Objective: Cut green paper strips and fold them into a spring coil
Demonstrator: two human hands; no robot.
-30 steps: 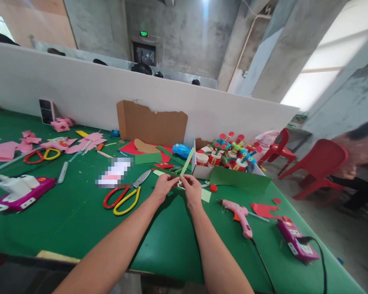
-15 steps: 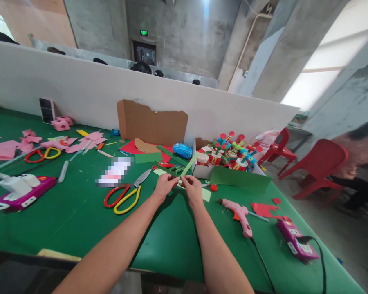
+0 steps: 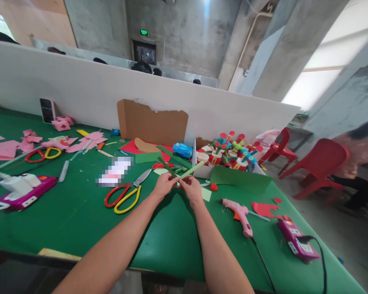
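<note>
My left hand (image 3: 164,185) pinches a dark green paper strip (image 3: 167,166) that points up and to the left. In the fingertips of my right hand (image 3: 191,188) is a light green paper strip (image 3: 193,169), slanting up to the right. The two strips cross where my fingertips meet, above the green table (image 3: 168,241). My fingers hide the crossing itself. Left of my hands lie scissors (image 3: 127,196) with one red and one yellow handle. A light green paper piece (image 3: 206,194) rests by my right hand, close to a red cap-like disc (image 3: 214,187).
A pink glue gun (image 3: 239,214) and a purple power strip (image 3: 297,241) lie at right. Behind stands a white box (image 3: 201,171) of colourful spring-like figures. Another power strip (image 3: 33,196) and pink paper scraps (image 3: 3,150) are at left. A white partition (image 3: 88,87) borders the back.
The light green strip has tilted further to the right and down. The dark green strip now stands up more clearly to the left. Both hands stay nearly in place.
</note>
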